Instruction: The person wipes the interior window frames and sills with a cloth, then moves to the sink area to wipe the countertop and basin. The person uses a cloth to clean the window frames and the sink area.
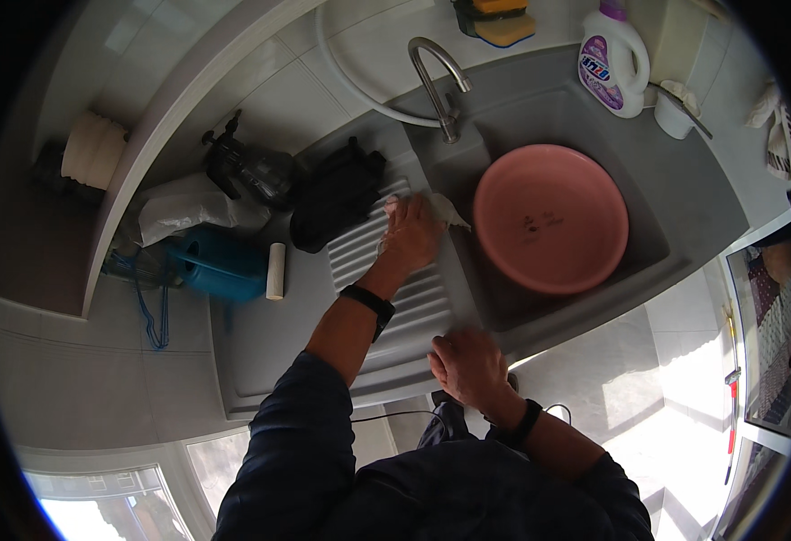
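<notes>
My left hand [410, 233] presses a pale cloth [451, 211] against the ribbed washboard [405, 304] moulded into the grey laundry sink unit. Part of that cloth sticks out to the right of the hand, over the basin's edge. The fingers of my right hand [469, 365] are curled at the front rim of the unit, slightly blurred; I see nothing in them. A pink plastic basin [551, 220] sits in the sink, right of my left hand. Above it stands a metal faucet [436, 88]. A dark bundled item [338, 193] lies at the washboard's upper left.
Left of the washboard are a black spray bottle [260, 169], a blue watering can [216, 264], a white cylinder [275, 270] and a plastic bag [186, 209]. At the upper right stand a detergent jug [611, 64] and a white cup [676, 111] with a brush. Sponges [500, 20] hang above.
</notes>
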